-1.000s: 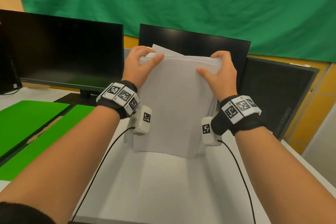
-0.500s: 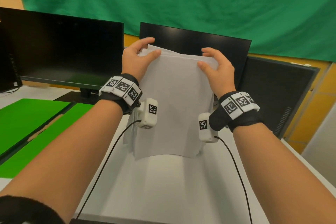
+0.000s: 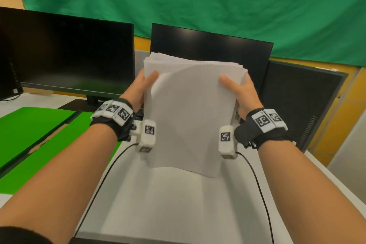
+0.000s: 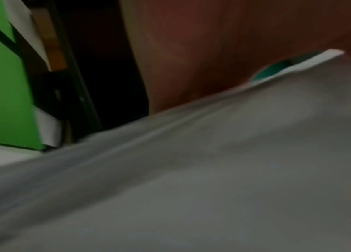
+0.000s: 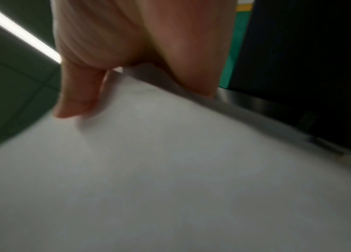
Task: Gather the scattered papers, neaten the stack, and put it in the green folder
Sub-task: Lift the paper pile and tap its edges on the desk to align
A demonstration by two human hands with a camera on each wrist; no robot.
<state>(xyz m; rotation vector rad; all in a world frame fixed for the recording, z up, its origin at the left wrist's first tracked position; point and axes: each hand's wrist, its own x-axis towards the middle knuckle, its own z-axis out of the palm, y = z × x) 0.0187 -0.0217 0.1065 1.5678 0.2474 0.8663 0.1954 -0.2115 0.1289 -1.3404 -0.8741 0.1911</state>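
White sheets of plain paper, gathered into one thick stack (image 3: 190, 113), stand nearly upright above the pale grey worktop (image 3: 178, 204); whether the lower edge touches it I cannot tell. The top edges are stepped, not flush, and the front sheet bows away from the rest near the upper left corner. The left hand (image 3: 139, 89) grips the left long edge, thumb on the front face, fingers hidden behind. The right hand (image 3: 242, 93) grips the right long edge the same way, its thumb (image 5: 77, 100) pressed flat on the front sheet.

I judge the stack light but floppy: loose sheets slide over one another and fan out if the grip slackens, and a hard pinch would crease them. Holding both long edges around mid-height, as now, looks the sound way to tap the stack square. For carrying, a hand beneath would steady it.

The bright green flat folder (image 3: 29, 134) lies open on the worktop to the left, well apart from the stack.
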